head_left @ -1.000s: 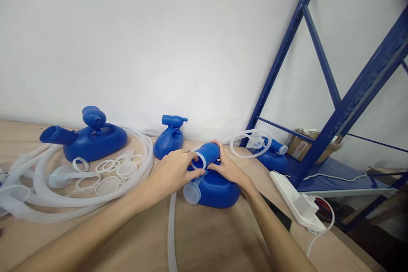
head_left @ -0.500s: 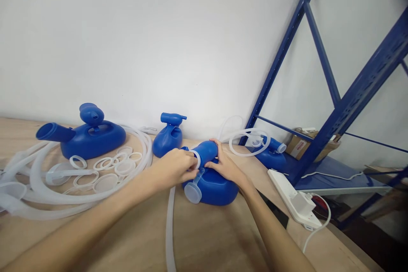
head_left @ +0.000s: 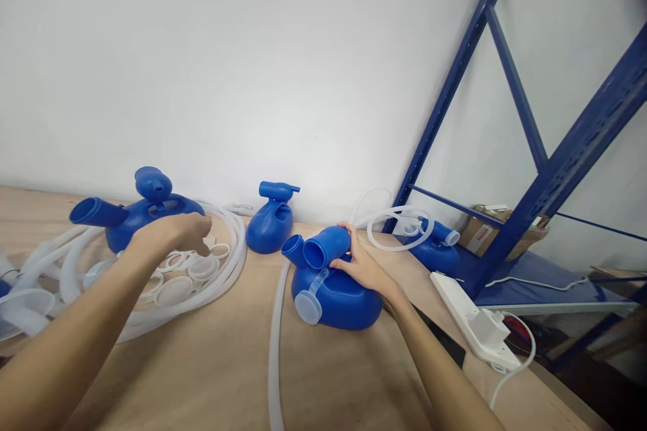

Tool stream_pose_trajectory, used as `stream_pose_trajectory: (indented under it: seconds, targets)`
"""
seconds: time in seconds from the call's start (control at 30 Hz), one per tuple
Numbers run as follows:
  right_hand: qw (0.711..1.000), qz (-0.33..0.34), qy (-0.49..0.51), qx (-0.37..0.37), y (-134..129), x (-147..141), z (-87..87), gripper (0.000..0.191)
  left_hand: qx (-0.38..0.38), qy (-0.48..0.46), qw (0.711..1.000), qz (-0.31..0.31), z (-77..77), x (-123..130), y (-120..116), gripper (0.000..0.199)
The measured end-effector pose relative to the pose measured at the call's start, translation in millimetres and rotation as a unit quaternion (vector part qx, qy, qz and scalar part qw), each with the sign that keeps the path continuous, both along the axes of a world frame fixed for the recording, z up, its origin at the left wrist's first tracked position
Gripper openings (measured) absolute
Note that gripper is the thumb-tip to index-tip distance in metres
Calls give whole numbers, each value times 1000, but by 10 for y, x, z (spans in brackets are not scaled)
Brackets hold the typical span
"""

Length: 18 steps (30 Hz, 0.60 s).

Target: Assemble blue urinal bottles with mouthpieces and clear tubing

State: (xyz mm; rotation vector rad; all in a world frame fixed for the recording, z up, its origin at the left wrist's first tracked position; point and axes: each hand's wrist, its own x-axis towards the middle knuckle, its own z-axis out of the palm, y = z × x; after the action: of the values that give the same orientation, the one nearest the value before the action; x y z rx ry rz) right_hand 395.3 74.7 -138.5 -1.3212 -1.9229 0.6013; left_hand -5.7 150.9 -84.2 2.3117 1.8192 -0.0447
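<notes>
My left hand [head_left: 185, 232] is over the pile of clear caps and rings [head_left: 202, 267] on the left, fingers curled downward; anything between them is hidden. My right hand [head_left: 361, 261] is wrapped round the back of a blue curved spout piece [head_left: 329, 246], whose open mouth faces me. This piece sits on top of a blue bottle [head_left: 348, 303] that lies on the table. Beside it, the bottle's own open neck [head_left: 293, 249] points up and left. A clear round cap [head_left: 308, 308] hangs by its strap at the bottle's front.
More blue bottles stand at the left [head_left: 124, 225], at the wall [head_left: 269, 225] and at the right [head_left: 435, 252]. Clear hose [head_left: 235, 236] coils round the caps, and a hose length [head_left: 275, 357] runs toward me. A power strip [head_left: 470, 316] lies near the blue rack [head_left: 526, 215].
My left hand has moved left from the spout piece to the caps and rings. The pale ring at the spout's mouth no longer shows there. My right hand keeps its hold.
</notes>
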Motion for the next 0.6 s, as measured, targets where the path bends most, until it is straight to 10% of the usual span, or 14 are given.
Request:
stream_pose_trajectory:
  seconds: [0.23, 0.43, 0.6]
  targets:
    - [1000, 7, 5, 11, 24, -2, -23, 85, -41, -196, 932, -301, 41, 1090, -763, 46]
    - [1000, -4, 26, 5, 30, -37, -28, 79, 174, -295, 921, -187, -588, 1796, -1021, 29]
    - [999, -30, 23, 27, 21, -100, -26, 80, 164, -465, 858, -145, -862, 1858, -914, 29]
